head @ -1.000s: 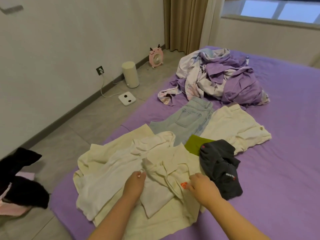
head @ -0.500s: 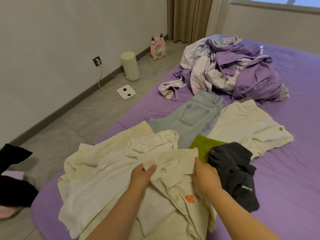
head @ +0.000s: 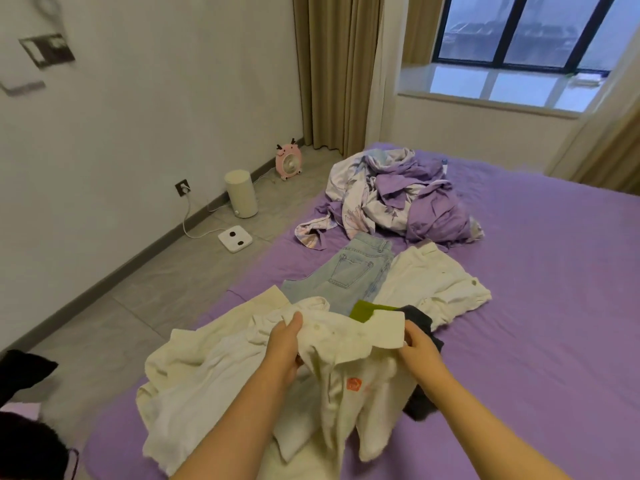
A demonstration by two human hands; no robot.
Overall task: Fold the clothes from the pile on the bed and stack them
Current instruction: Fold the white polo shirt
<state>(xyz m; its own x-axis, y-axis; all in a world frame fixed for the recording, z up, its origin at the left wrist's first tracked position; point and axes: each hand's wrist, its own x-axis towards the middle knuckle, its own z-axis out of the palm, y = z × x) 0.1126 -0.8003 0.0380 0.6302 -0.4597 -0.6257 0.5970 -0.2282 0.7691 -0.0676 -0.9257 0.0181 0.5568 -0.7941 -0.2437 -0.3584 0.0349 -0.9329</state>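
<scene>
Lifting a cream polo [head: 349,375] off the bed [head: 540,306].
Left hand [head: 285,348] and right hand [head: 417,348] each curled round the collar, gripping it. Beyond the polo: jeans [head: 349,268], white shorts [head: 429,282], green cloth [head: 362,310]. Beside the polo's right: dark garment [head: 420,318]. Under its left: cream clothes [head: 207,368].

shirt [head: 349,344]: soft matt cream cloth, creased, in my grip
jeans [head: 349,271]: pale denim, coarse weave, at 12 o'clock
dark top [head: 420,318]: matt charcoal cloth, at 2 o'clock
sheet [head: 540,306]: smooth matt purple cloth
bin [head: 241,198]: smooth cream plastic, faint sheen, at 10 o'clock
floor [head: 173,282]: grey tile, dull gloss
sill [head: 498,86]: glossy, reflecting
</scene>
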